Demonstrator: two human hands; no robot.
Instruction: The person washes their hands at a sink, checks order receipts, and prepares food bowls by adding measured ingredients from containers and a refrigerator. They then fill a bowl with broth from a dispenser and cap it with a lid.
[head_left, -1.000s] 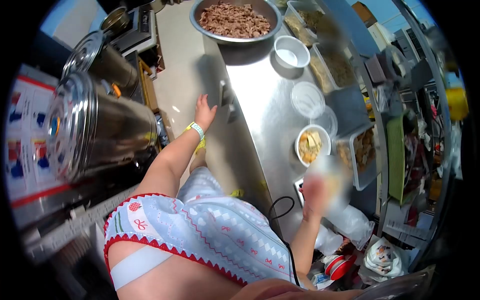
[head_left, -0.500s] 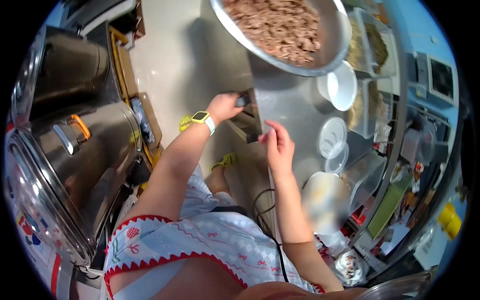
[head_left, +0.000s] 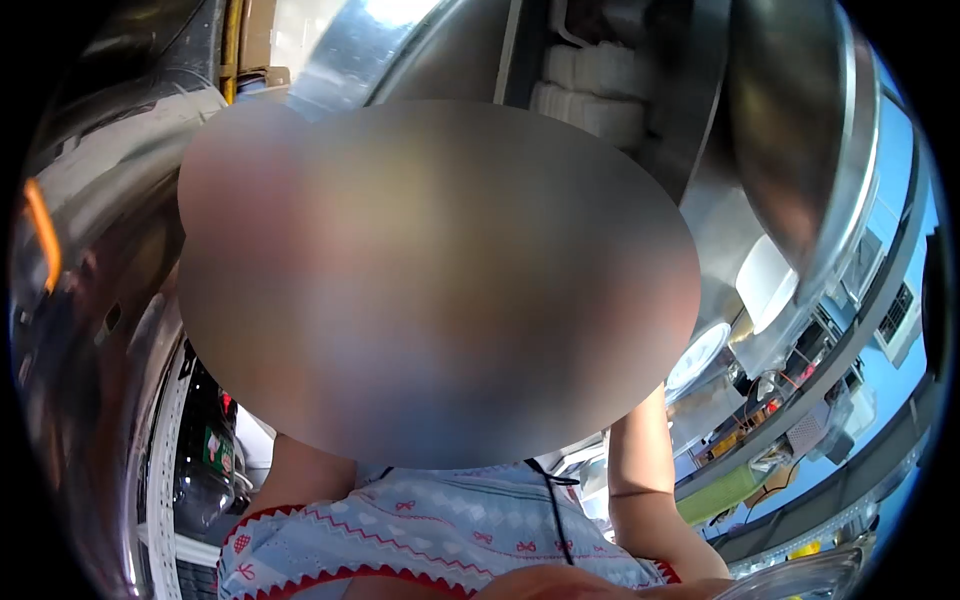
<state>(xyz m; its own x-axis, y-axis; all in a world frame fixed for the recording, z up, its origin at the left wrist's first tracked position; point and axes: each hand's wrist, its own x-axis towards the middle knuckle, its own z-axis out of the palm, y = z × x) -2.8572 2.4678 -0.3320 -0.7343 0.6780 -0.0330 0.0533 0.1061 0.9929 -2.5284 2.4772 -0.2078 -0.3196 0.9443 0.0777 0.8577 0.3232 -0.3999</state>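
A large blurred patch covers the middle of the view and hides both my left hand and my right hand, along with anything they hold or touch. My forearms run up into it from below, the left one low at the left and the right one at the right. Above the patch, a dark compartment holds stacked white items [head_left: 590, 95]. The big steel bowl [head_left: 800, 120] is seen close up at the upper right. A white tub [head_left: 765, 280] stands below it, with a round white lid [head_left: 698, 357] nearby.
At the left is a large steel pot [head_left: 90, 300] with an orange handle cover [head_left: 42, 235]. A metal shelf rail [head_left: 800, 425] curves along the right, with a green basket [head_left: 718, 495] beside it. A cardboard box [head_left: 257, 35] shows at the top left.
The view has swung lower and closer to the counter. The compartment with stacked white items has come into sight, and both hands, visible before, are now hidden by the blur.
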